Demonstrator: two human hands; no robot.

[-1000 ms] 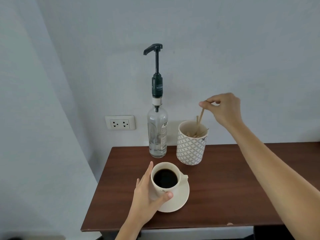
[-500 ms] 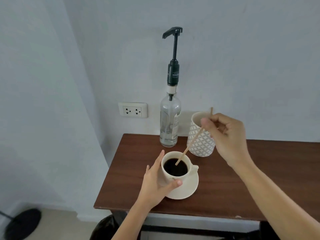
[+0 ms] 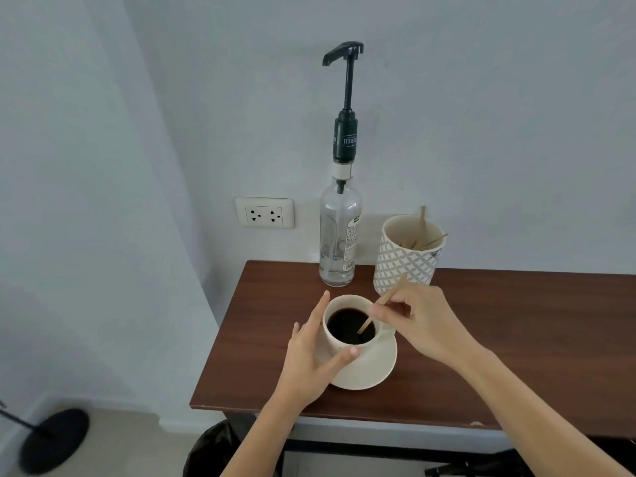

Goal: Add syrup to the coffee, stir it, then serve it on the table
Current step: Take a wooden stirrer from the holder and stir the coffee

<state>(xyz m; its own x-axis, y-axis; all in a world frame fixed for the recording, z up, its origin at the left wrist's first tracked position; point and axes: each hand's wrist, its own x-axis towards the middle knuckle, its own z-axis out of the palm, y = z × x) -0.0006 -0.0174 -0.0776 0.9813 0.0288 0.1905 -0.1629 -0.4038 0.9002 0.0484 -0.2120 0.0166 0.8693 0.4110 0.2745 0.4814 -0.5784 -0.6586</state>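
Note:
A cream cup (image 3: 339, 342) of black coffee (image 3: 347, 327) stands on a cream saucer (image 3: 375, 368) on the brown table (image 3: 516, 339). My left hand (image 3: 309, 352) wraps the cup's left side, thumb on its front. My right hand (image 3: 418, 321) pinches a wooden stir stick (image 3: 377, 309) whose lower end dips into the coffee. Behind the cup stands a clear syrup bottle (image 3: 339, 232) with a tall dark pump (image 3: 346, 98). A patterned holder (image 3: 407, 253) with more sticks sits to the bottle's right.
The table's left edge (image 3: 220, 335) and front edge are close to the saucer. A wall socket (image 3: 265, 212) is left of the bottle. A black round stand base (image 3: 53, 440) lies on the floor at lower left, and a dark bag (image 3: 213, 449) sits under the table.
My right hand took a stick from the holder, brought it down and put its tip into the coffee; it now sits lower and closer to the cup. The left hand stayed on the cup.

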